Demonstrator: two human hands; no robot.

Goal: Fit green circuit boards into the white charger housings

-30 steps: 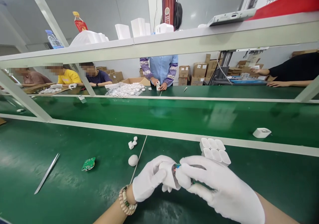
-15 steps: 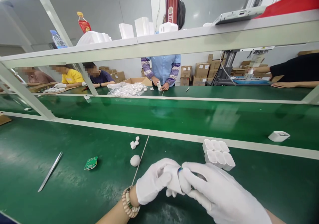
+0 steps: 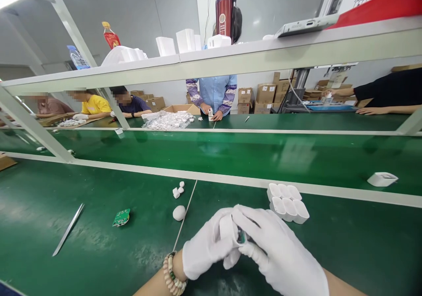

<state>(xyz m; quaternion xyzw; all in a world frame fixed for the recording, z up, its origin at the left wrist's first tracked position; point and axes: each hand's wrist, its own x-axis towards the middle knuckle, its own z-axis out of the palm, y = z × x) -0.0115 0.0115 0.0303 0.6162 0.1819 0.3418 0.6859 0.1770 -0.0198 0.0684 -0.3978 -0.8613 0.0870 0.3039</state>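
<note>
Both my hands wear white gloves. My left hand (image 3: 211,243) is wrapped round a small white plastic housing (image 3: 227,228), its open end turned to the right. Inside that opening shows a bit of green circuit board (image 3: 241,236). The fingers of my right hand (image 3: 275,247) are bent over the opening and touch its rim, hiding part of it. Left of my hands lie a rounded white piece (image 3: 179,213) and several little white pieces (image 3: 176,193). Another green circuit board (image 3: 121,217) and metal tweezers (image 3: 68,230) lie farther left.
White open-topped cups (image 3: 288,210) stand grouped beyond my right hand. A green conveyor belt (image 3: 211,149) runs across behind a pale rail, carrying a white housing (image 3: 382,179) at right. An overhead shelf (image 3: 211,66) spans the view. Several co-workers sit or stand across the belt.
The housing has turned in my hands, and the green board now shows in its opening. My right hand has shifted left, closer to my left hand. The white housing on the belt has moved right.
</note>
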